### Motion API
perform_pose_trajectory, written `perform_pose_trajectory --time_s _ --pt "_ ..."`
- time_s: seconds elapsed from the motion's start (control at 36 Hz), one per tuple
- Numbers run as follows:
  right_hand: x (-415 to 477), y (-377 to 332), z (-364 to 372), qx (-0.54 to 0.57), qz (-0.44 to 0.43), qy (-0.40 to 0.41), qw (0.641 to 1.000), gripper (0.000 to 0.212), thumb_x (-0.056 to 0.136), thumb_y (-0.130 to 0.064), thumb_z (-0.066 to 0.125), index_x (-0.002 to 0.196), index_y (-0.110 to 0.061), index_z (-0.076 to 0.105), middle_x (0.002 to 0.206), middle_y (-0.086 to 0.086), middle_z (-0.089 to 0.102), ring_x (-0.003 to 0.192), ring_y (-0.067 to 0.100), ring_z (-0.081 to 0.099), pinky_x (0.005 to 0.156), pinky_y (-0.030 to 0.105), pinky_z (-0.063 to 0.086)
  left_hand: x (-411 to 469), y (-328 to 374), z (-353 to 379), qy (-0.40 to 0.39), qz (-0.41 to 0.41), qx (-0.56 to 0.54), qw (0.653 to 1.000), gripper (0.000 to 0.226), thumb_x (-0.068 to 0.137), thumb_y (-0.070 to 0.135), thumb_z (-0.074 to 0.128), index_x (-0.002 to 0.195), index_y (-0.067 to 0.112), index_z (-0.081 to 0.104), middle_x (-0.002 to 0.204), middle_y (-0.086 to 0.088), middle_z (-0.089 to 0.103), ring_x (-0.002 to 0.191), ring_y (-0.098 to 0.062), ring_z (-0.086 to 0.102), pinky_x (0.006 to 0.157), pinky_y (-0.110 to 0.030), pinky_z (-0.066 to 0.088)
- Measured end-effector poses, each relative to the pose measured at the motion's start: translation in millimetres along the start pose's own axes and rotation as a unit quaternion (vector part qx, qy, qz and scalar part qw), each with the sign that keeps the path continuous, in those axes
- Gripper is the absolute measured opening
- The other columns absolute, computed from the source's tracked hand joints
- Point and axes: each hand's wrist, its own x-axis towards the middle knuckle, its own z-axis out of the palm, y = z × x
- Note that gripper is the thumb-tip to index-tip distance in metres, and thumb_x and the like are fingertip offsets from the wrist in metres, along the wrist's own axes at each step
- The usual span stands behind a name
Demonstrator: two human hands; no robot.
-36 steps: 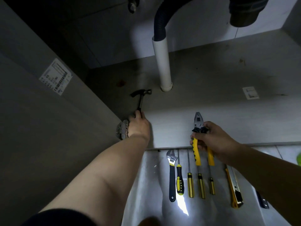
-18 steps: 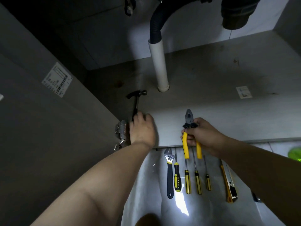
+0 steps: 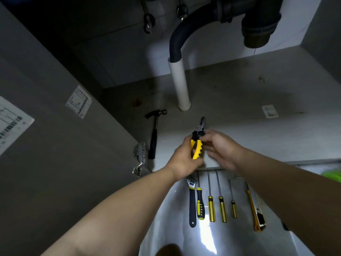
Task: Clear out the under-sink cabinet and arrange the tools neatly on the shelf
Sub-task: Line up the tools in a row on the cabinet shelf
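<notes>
We hold the pliers (image 3: 197, 140) nose-away, left hand (image 3: 181, 160) gripping the handles, right hand (image 3: 222, 149) pinching the pivot, hammer (image 3: 154, 134) left of both.

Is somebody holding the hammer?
No, the hammer lies alone on the cabinet floor; the left hand and right hand hold the pliers.

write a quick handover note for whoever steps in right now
Left hand grips the yellow handles of the pliers; right hand pinches them near the pivot.
Done: wrench, four screwdrivers and utility knife lie in a row on the light surface in front of the cabinet.
Left: add the pliers to the row, then fetch the hammer, which lies on the cabinet floor near the white pipe.
</notes>
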Motion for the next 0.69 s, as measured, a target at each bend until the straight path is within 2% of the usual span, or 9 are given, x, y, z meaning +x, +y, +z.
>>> perform_pose_trajectory --time_s 0.03,0.06,0.08,0.14,0.22,0.28,0.39,0.53,0.69 --pt "2.7 1.0 0.0 -0.047 -0.012 0.016 0.999 0.031 0.097 -0.017 0.053 0.126 -0.022 0.061 0.122 0.000 0.069 0.113 0.014 0.061 0.085 0.029 0.044 3.5 -2.0 -0.4 0.021 -0.005 0.017 1.000 0.074 0.085 0.018 0.071 0.148 0.029 0.035 0.116 -0.001 0.062 0.103 -0.020 0.061 0.082 -0.025 0.051" --pt "6.4 2.8 -0.2 -0.097 -0.021 0.041 0.994 0.041 0.098 -0.021 0.055 0.139 -0.021 0.052 0.131 0.000 0.064 0.119 0.016 0.058 0.089 0.030 0.045 7.6 -4.4 -1.0 0.041 -0.015 0.034 0.998 0.070 0.086 0.018 0.072 0.146 0.023 0.038 0.121 -0.003 0.060 0.108 -0.022 0.059 0.087 -0.029 0.050" --pt "10.1 4.7 -1.2 -0.147 -0.025 0.066 0.987 0.053 0.099 -0.027 0.057 0.149 -0.020 0.041 0.141 0.003 0.056 0.127 0.020 0.054 0.101 0.034 0.044 12.4 -7.3 -1.9 0.058 -0.030 0.051 0.997 0.066 0.086 0.019 0.072 0.144 0.018 0.040 0.127 -0.006 0.058 0.113 -0.025 0.058 0.092 -0.031 0.049" --pt "14.1 9.4 -4.6 -0.222 -0.030 0.086 0.971 0.066 0.099 -0.033 0.057 0.156 -0.020 0.025 0.155 0.009 0.041 0.139 0.026 0.044 0.116 0.035 0.033 22.1 -14.3 -4.5 0.083 -0.072 0.082 0.991 0.060 0.088 0.018 0.070 0.140 0.011 0.041 0.132 -0.013 0.052 0.119 -0.031 0.055 0.096 -0.032 0.046" --pt "13.9 25.0 -14.3 -0.333 -0.050 0.073 0.939 0.069 0.101 -0.033 0.055 0.158 -0.018 0.018 0.160 0.012 0.032 0.146 0.028 0.034 0.119 0.036 0.028 32.0 -26.6 -8.4 0.120 -0.129 0.097 0.980 0.056 0.089 0.015 0.065 0.138 0.009 0.039 0.133 -0.018 0.044 0.120 -0.039 0.053 0.101 -0.037 0.045" --pt "10.3 38.8 -24.4 -0.433 -0.068 0.061 0.897 0.070 0.101 -0.033 0.054 0.159 -0.016 0.019 0.162 0.011 0.028 0.149 0.027 0.028 0.121 0.038 0.025 37.0 -33.4 -10.8 0.148 -0.152 0.100 0.972 0.057 0.090 0.014 0.062 0.141 0.008 0.036 0.135 -0.020 0.041 0.122 -0.040 0.051 0.103 -0.040 0.044" --pt "3.0 64.6 -41.8 -0.621 -0.113 0.056 0.773 0.070 0.102 -0.038 0.048 0.161 -0.022 0.012 0.169 0.005 0.006 0.155 0.023 0.003 0.126 0.041 0.010 47.5 -44.2 -16.3 0.189 -0.177 0.118 0.959 0.058 0.092 0.014 0.062 0.142 0.001 0.035 0.137 -0.025 0.039 0.126 -0.043 0.048 0.106 -0.039 0.039" --pt "0.8 84.8 -45.6 -0.721 -0.125 0.042 0.681 0.080 0.101 -0.045 0.041 0.160 -0.025 -0.010 0.165 0.007 -0.023 0.151 0.024 -0.024 0.123 0.042 -0.007 53.1 -50.3 -21.9 0.199 -0.177 0.110 0.957 0.070 0.089 0.015 0.063 0.151 0.005 0.031 0.141 -0.022 0.033 0.136 -0.042 0.036 0.117 -0.039 0.031" --pt "-0.7 87.3 -47.1 -0.755 -0.111 0.027 0.646 0.099 0.095 -0.055 0.048 0.155 -0.026 -0.025 0.159 0.008 -0.036 0.146 0.026 -0.034 0.117 0.043 -0.015 42.5 -56.5 -13.6 0.181 -0.123 0.190 0.957 0.087 0.086 0.022 0.062 0.160 0.020 0.017 0.151 -0.018 0.026 0.139 -0.038 0.029 0.116 -0.042 0.033"
